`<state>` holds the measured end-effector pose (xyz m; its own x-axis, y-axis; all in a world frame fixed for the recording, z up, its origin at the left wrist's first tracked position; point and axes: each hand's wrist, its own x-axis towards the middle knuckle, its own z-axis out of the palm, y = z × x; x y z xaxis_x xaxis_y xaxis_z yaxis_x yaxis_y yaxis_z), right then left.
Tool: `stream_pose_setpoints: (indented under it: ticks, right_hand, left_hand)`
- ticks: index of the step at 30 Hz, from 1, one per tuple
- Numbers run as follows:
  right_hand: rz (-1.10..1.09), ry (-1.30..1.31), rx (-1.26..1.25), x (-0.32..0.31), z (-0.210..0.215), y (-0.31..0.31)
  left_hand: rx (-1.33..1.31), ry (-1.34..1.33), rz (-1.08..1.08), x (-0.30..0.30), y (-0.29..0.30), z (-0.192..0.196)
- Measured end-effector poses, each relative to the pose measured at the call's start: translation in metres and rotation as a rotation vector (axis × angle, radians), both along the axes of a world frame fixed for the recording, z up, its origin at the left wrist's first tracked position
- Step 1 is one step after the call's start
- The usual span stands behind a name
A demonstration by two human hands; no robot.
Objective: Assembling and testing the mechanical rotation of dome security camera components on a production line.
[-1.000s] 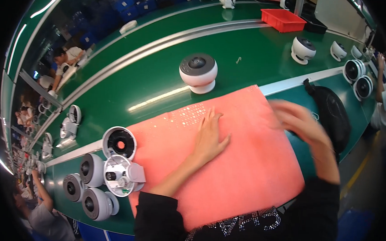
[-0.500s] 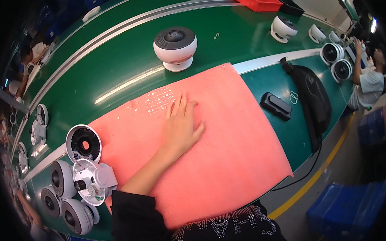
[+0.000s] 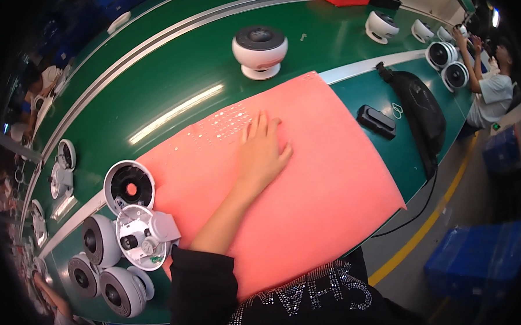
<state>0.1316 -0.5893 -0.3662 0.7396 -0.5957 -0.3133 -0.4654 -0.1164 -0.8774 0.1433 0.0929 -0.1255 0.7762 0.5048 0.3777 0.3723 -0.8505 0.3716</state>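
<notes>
My left hand (image 3: 262, 154) lies palm down on a pink cloth (image 3: 330, 160), fingers apart, holding nothing. Its fingertips rest beside a patch of small shiny studs (image 3: 230, 123) on the cloth. My right hand is out of view. Left of my forearm sit an opened round white housing with a black inside (image 3: 130, 186) and a white shell with exposed parts (image 3: 144, 239). Beyond the cloth, a white round device with a dark top (image 3: 259, 49) stands upright on its base on the green surface.
Several grey-white round units (image 3: 121, 290) cluster at lower left. To the right lie a black case (image 3: 377, 121), a pale loop (image 3: 397, 110) and a black pouch (image 3: 417, 108) with a cord. More white devices (image 3: 381, 27) stand far right, near another person (image 3: 490, 91). Blue crates (image 3: 477, 253) stand on the floor.
The view has shifted, so the cloth and my left hand appear higher and farther right. The white round device also appears farther right. My left hand stays flat on the cloth.
</notes>
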Motion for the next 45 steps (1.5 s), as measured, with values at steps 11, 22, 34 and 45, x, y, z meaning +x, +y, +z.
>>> stream_pose_setpoints:
  ticks: [11, 22, 34, 45]
  right_hand:
    - [0.326, 0.003, -0.130, 0.025, 0.026, 0.046]
    - [0.667, 0.025, -0.195, 0.038, 0.021, 0.121]
    - [0.843, 0.023, -0.253, 0.025, 0.020, 0.163]
    - [0.584, -0.366, -0.428, 0.164, 0.099, 0.140]
  left_hand:
    - [-0.031, -0.074, 0.002, -0.008, 0.008, -0.005]
    - [-0.057, -0.205, -0.043, -0.015, 0.012, -0.010]
    - [-0.076, -0.225, -0.042, -0.011, 0.011, -0.008]
    - [-0.149, -0.165, -0.036, -0.019, 0.013, -0.010]
